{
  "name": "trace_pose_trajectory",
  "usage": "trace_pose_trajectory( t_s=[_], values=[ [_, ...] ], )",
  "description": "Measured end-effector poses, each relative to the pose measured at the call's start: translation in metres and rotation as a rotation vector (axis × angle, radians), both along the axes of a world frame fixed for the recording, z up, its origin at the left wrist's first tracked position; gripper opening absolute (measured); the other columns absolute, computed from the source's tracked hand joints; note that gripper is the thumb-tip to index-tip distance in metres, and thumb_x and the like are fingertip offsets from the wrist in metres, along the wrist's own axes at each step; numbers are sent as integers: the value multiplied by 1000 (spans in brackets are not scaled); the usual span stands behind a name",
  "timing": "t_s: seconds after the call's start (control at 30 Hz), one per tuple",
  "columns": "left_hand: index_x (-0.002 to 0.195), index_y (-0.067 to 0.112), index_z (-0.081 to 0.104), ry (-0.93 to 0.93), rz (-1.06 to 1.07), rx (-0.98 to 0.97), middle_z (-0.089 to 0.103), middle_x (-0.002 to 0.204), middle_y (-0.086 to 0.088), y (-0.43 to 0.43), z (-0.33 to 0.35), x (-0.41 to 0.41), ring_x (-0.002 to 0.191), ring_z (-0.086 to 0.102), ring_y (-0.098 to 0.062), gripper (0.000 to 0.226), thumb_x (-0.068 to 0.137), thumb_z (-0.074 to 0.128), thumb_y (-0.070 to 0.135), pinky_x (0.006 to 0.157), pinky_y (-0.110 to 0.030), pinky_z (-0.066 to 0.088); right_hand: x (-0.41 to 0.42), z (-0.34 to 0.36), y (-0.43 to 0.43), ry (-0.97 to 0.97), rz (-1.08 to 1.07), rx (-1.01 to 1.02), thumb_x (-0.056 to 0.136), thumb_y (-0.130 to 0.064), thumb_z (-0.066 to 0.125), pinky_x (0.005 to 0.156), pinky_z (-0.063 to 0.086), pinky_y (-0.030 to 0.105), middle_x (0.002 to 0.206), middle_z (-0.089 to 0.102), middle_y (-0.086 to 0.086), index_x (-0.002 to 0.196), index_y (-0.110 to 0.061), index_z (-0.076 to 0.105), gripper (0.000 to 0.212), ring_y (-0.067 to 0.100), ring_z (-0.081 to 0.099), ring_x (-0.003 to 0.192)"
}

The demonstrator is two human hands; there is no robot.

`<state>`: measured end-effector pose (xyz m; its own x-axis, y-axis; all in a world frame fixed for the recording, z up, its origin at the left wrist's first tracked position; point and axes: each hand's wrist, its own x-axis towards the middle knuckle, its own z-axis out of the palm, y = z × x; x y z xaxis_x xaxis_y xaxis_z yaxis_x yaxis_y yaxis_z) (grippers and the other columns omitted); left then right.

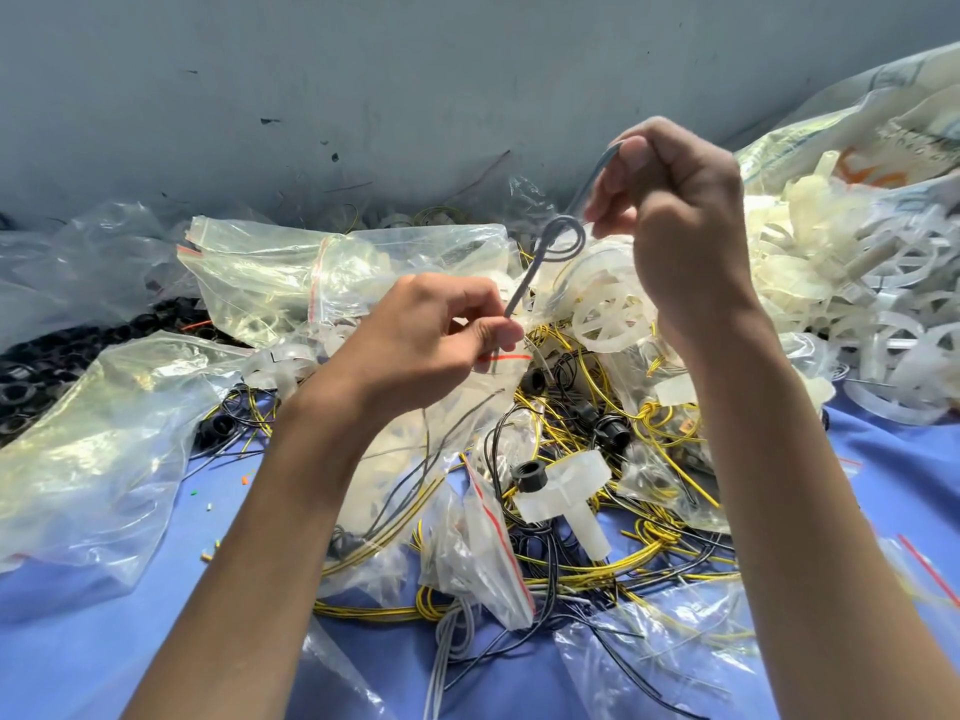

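A thin grey cable (524, 275) runs between both hands and curls into a small loop (563, 239) in mid-air. My left hand (436, 335) pinches the cable's lower end between thumb and fingers. My right hand (675, 210), raised higher, grips the upper stretch of the cable in curled fingers. Both hands hover above a heap of wires and plastic parts.
Yellow and black wires (613, 553) tangle on the blue table cover (130, 641). Clear zip bags (93, 449) lie left and centre. A white plastic fitting with a black nut (566, 491) sits mid-pile. White plastic rings (857, 283) are heaped at right; black rings (62, 356) at left. A grey wall (363, 85) stands behind.
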<state>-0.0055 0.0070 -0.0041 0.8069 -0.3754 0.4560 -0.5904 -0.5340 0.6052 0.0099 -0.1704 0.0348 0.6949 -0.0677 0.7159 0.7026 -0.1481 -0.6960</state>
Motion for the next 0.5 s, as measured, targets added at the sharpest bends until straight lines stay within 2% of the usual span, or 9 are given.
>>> trace_pose_trajectory(
  t_s=[0.1, 0.2, 0.33, 0.4, 0.5],
  values=[
    [65, 21, 61, 14, -12, -1, 58, 51, 17, 0, -2, 1, 53, 53, 3, 25, 88, 65, 13, 54, -9, 37, -1, 1, 5, 11, 13, 33, 84, 5, 34, 51, 41, 22, 56, 53, 1, 63, -15, 50, 33, 12, 50, 53],
    [65, 19, 62, 27, -25, 1, 59, 53, 21, 5, -2, 1, 54, 54, 9, 23, 87, 66, 13, 54, -3, 35, -3, 1, 11, 51, 89, 28, 89, 11, 33, 53, 44, 20, 56, 54, -4, 66, -12, 49, 37, 6, 51, 52],
    [63, 31, 65, 96, -35, 6, 61, 56, 21, 8, -1, -2, 55, 55, 7, 18, 77, 66, 43, 52, -4, 33, -8, 3, 14, 141, 252, -114, 101, -6, 38, 67, 54, 26, 59, 63, -10, 71, -11, 53, 34, 6, 59, 59],
    [67, 32, 68, 118, -24, -42, 65, 62, 20, 6, 1, -3, 57, 58, 4, 18, 72, 65, 49, 53, -8, 38, -11, 3, 13, 165, 261, -168, 102, -11, 39, 75, 56, 33, 69, 66, -8, 74, -12, 54, 32, 9, 63, 67],
    [76, 33, 69, 112, 7, -175, 71, 73, 15, 4, 5, -1, 66, 63, 3, 14, 71, 65, 46, 67, -16, 48, -11, 2, 12, 217, 267, -177, 102, -15, 39, 78, 56, 35, 80, 68, 0, 78, -12, 53, 28, 13, 67, 76]
  ],
)
